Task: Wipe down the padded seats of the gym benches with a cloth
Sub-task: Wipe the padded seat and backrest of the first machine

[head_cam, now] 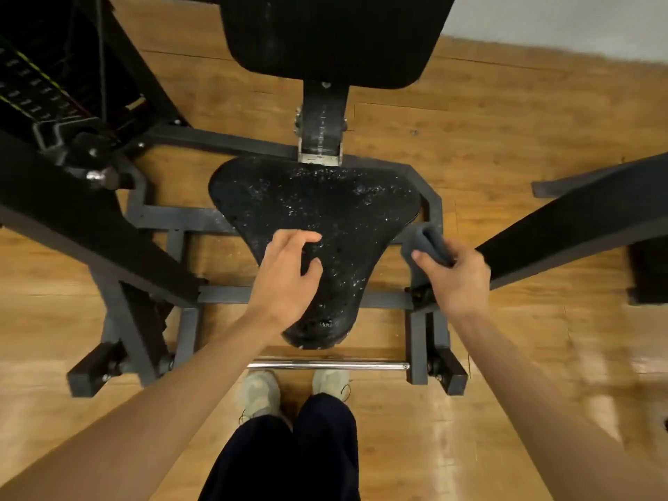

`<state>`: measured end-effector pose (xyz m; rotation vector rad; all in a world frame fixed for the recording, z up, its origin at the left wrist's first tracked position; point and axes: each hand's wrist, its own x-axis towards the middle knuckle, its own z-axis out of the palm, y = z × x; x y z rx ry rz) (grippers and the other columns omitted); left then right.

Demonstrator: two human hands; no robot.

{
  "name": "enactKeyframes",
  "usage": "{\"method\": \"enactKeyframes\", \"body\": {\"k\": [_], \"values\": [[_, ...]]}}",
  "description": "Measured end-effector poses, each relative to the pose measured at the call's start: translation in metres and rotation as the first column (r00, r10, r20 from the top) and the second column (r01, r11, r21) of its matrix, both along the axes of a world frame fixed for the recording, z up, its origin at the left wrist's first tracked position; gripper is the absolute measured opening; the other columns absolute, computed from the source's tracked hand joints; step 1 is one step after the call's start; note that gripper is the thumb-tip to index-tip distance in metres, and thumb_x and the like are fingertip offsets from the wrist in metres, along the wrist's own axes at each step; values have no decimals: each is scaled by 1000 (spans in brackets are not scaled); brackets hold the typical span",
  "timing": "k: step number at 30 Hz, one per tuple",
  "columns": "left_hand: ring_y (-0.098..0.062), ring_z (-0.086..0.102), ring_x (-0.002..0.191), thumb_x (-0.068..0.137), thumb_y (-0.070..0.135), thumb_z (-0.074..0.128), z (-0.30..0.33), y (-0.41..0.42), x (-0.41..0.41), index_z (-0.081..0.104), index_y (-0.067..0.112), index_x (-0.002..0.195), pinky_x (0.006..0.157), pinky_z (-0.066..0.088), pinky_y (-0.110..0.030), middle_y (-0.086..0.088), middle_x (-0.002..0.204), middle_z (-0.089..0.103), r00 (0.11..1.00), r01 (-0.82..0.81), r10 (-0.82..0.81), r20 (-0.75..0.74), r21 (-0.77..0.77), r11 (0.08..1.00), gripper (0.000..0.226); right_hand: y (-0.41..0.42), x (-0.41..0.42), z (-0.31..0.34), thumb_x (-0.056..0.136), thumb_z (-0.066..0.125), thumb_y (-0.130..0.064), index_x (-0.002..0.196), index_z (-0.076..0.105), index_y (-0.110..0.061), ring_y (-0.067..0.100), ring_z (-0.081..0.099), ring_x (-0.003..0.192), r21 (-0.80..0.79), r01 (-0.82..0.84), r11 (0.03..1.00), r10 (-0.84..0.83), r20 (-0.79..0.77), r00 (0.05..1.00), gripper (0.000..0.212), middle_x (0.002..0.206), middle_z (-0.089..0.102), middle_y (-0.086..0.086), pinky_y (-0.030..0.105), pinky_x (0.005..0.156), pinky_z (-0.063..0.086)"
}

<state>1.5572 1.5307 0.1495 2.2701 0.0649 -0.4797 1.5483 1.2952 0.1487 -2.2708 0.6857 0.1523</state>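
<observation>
My right hand [456, 275] grips the folded cloth [428, 244] beside the seat [347, 211]; my left hand [289, 269] hovers loose-fingered over it, perhaps touching, ready to steady.

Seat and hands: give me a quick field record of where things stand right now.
seat: black padded seat, covered in white specks
cloth: dark grey, folded, off the seat's right edge, not touching the pad
right hand: grips the cloth
left hand: over the seat's near-left part, fingers loosely curled, holding nothing
backrest: black pad beyond the seat
floor: wood
</observation>
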Motion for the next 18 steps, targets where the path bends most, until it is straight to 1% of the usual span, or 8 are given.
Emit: {"method": "enactKeyframes", "body": {"k": [2, 5, 9, 11, 14, 16, 17, 18], "values": [[-14, 38, 136, 100, 18, 54, -14, -11, 21, 50, 20, 140, 110, 27, -21, 3, 145, 39, 999, 38, -39, 37, 21, 999, 40, -8, 35, -12, 86, 70, -39, 113, 67, -20, 16, 61, 94, -122, -23, 992, 30, 55, 998, 33, 102, 65, 2, 37, 79, 53], [-8, 36, 140, 102, 21, 51, -33, -21, 49, 43, 19, 148, 109, 27, -21, 8, 156, 29, 997, 51, -54, 59, 48, 998, 46, -11, 83, -25, 90, 69, -34, 124, 65, -23, 11, 52, 93, -296, -88, 951, 122, 97, 988, 36, 113, 55, 3, 31, 76, 46], [-12, 20, 151, 104, 22, 47, -58, -23, 81, 34, 21, 154, 120, 20, -29, 10, 163, 21, 992, 77, -88, 90, 113, 991, 52, -6, 126, -50, 90, 69, -24, 129, 62, -19, 24, 57, 91, -473, -201, 858, 290, 122, 949, 40, 115, 48, 6, 38, 71, 49], [-12, 12, 153, 105, 23, 45, -69, -20, 90, 31, 22, 156, 124, 11, -30, 10, 165, 18, 989, 103, -117, 90, 149, 983, 53, -2, 129, -68, 90, 69, -29, 129, 63, -15, 28, 56, 99, -483, -269, 833, 360, 105, 927, 42, 120, 48, 9, 45, 78, 51], [-11, 11, 153, 105, 27, 42, -79, -13, 90, 31, 19, 156, 120, 2, -22, 9, 165, 17, 983, 129, -149, 111, 172, 977, 53, 4, 116, -92, 91, 65, -42, 128, 65, -13, 35, 46, 125, -507, -332, 795, 446, 118, 887, 46, 141, 47, 13, 50, 100, 41], [-10, 16, 152, 104, 30, 37, -84, -10, 86, 34, 15, 154, 123, 3, -24, 6, 165, 21, 969, 152, -186, 160, 201, 968, 53, 5, 113, -101, 94, 62, -39, 134, 60, -14, 31, 39, 138, -372, -360, 856, 439, 154, 885, 47, 153, 39, 8, 50, 115, 28], [-9, 17, 152, 103, 30, 36, -86, -9, 84, 36, 14, 154, 124, 5, -25, 5, 164, 23, 964, 155, -196, 181, 218, 964, 53, 4, 115, -104, 95, 61, -35, 136, 57, -15, 28, 39, 139, -306, -357, 883, 422, 181, 889, 45, 154, 39, 6, 50, 118, 26], [-9, 19, 152, 104, 30, 35, -88, -10, 83, 37, 13, 153, 124, 6, -26, 5, 164, 24, 960, 152, -200, 196, 233, 960, 52, 2, 119, -107, 96, 61, -32, 136, 57, -16, 25, 42, 138, -271, -342, 900, 400, 199, 895, 44, 153, 40, 4, 49, 117, 30]]}}
